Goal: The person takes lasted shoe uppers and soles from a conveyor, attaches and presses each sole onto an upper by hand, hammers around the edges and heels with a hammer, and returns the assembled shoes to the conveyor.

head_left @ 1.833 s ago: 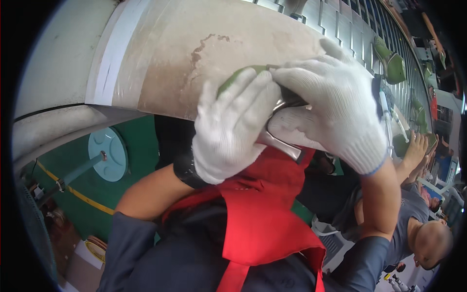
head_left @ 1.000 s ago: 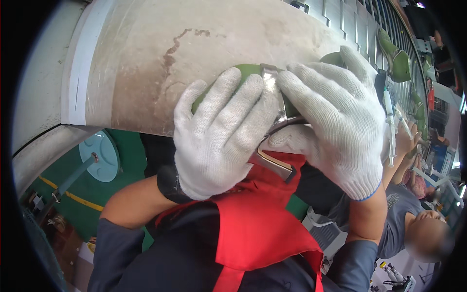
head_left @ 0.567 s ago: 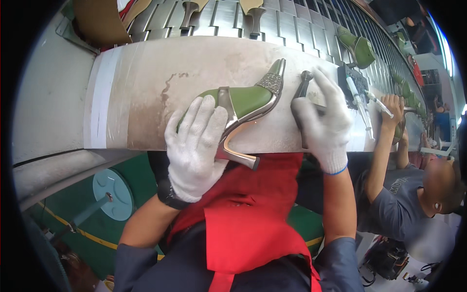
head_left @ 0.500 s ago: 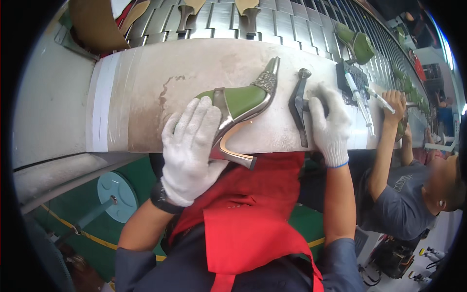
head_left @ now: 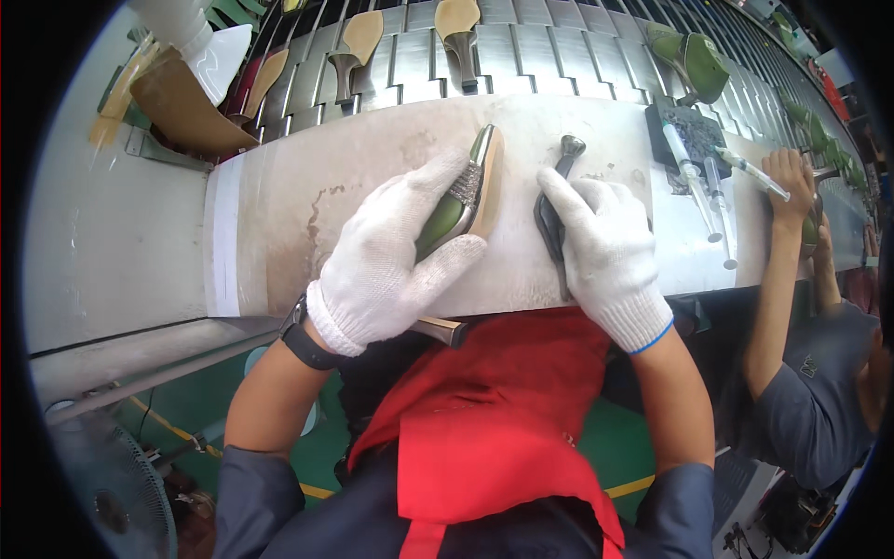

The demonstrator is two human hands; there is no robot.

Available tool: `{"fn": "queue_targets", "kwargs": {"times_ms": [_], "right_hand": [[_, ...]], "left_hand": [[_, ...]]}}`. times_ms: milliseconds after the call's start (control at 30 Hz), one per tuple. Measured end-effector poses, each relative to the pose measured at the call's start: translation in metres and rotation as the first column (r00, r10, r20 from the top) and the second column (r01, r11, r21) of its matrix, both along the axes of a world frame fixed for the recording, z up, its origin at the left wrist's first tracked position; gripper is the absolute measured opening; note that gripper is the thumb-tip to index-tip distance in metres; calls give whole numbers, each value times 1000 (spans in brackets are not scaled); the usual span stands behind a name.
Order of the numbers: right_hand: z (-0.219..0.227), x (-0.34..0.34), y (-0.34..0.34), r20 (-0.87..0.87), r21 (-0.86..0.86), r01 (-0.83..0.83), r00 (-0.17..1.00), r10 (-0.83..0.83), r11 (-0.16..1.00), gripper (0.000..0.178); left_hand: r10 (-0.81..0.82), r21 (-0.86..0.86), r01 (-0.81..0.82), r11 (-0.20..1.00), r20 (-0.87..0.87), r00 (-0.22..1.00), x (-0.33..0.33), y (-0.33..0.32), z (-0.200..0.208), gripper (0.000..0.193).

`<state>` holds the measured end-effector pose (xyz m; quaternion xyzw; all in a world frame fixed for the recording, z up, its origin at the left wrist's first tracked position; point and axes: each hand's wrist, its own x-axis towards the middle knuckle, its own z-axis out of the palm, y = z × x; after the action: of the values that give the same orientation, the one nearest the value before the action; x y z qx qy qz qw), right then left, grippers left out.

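Nearest, a red apron (head_left: 484, 447) is facing the bench (head_left: 289, 191). Over its front edge, the gloved left hand (head_left: 386, 252) is clasping a green heeled shoe (head_left: 440, 226); the right hand (head_left: 607, 242) is partly covering a dark hammer (head_left: 548, 224), whether gripping it, I cannot tell. Beyond, tan-soled shoes (head_left: 361, 39) are lying on a slatted conveyor (head_left: 510, 61).

Text, labels, numbers; none legible

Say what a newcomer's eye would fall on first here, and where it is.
Probably the bright red apron at lower centre. Above it, the white-gloved left hand holds a green heeled shoe over the bench, while the gloved right hand is at a dark hammer. Syringes lie farther right on the bench.
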<state>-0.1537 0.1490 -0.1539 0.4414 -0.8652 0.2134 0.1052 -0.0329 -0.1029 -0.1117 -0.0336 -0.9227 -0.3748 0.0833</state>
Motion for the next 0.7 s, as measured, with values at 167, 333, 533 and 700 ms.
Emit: {"fn": "queue_targets", "kwargs": {"times_ms": [167,333,533,700], "right_hand": [[8,-2,-5,303,-138,87,952,-41,987,47],[28,13,-14,658,-610,188,661,361,770,33],[15,40,-41,813,-531,614,175,556,583,49],[6,48,-48,815,-442,734,87,573,516,49]], "left_hand": [[-16,40,16,999,-2,1000,-3,-4,-1,82],[-39,-61,40,997,7,999,-2,-7,2,88],[-65,-54,66,996,17,998,-7,-11,1,96],[-115,-80,117,990,35,993,-12,-19,-2,97]]}}
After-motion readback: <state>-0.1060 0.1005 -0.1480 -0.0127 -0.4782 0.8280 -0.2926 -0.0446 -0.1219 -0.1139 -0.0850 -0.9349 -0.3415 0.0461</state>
